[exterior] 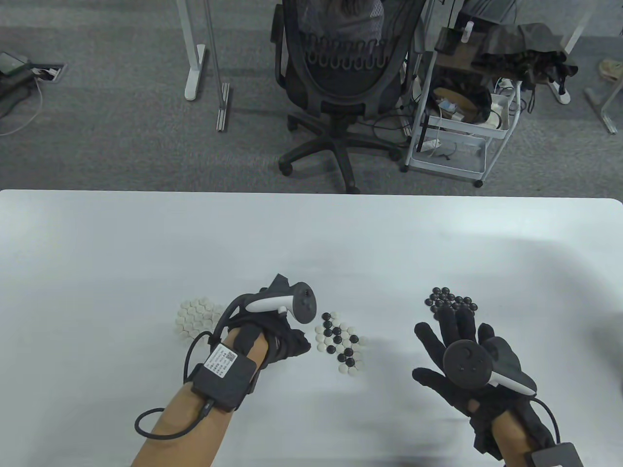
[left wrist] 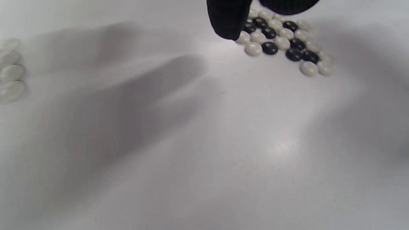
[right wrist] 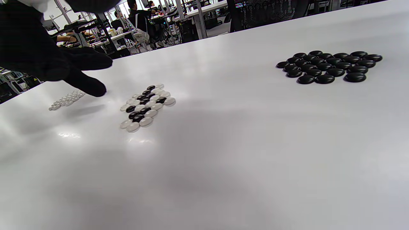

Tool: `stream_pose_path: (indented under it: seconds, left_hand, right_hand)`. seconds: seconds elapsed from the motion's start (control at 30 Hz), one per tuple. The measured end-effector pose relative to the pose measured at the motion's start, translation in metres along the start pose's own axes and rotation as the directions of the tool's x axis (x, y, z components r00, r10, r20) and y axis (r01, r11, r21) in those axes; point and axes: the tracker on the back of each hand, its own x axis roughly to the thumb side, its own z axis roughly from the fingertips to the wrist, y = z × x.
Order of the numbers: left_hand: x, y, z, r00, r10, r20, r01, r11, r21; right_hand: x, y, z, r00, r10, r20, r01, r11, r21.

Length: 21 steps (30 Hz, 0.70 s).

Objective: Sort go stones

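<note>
Surface: white table (exterior: 97,243) in an office, chair (exterior: 336,73) behind.
Sorted: white pile (exterior: 197,318) at left; black pile (exterior: 450,300) at right.
Remaining: mixed pile (exterior: 339,344) between them, several of each colour.
Left hand (exterior: 272,323): fingers bent beside mixed pile; grip cannot be told.
Right hand (exterior: 462,355): spread, empty, near black pile.
Progress: judged over halfway.

Round white go stones pile (left wrist: 9,72) blurred, cut by left wrist view's edge; black-gloved left hand (exterior: 272,323) fingertips hidden under tracker.
</note>
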Motion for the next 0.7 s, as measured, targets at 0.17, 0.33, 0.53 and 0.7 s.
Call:
stream_pose_path:
  seconds: [0.17, 0.33, 0.53, 0.7]
  left_hand:
    - [0.03, -0.004, -0.017, 0.994, -0.1, 0.034, 0.1, 0.995, -0.021]
    - [0.034, -0.018, -0.029, 0.983, -0.184, 0.002, 0.184, 0.981, -0.061]
    - [0.006, -0.039, -0.007, 0.98, -0.197, -0.039, 0.193, 0.978, -0.081]
    - [-0.047, -0.062, 0.026, 0.987, -0.099, -0.126, 0.086, 0.991, -0.101]
  right_hand:
    - [0.0, -0.001, 0.001, 1.0, -0.003, -0.003, 0.003, 1.0, 0.001]
    - [-0.001, -0.002, 0.002, 1.0, -0.007, -0.001, 0.007, 1.0, -0.003]
    - [-0.001, -0.002, 0.002, 1.0, -0.008, -0.001, 0.008, 1.0, 0.003]
    - [0.0, -0.002, 0.002, 1.0, -0.004, -0.001, 0.004, 1.0, 0.007]
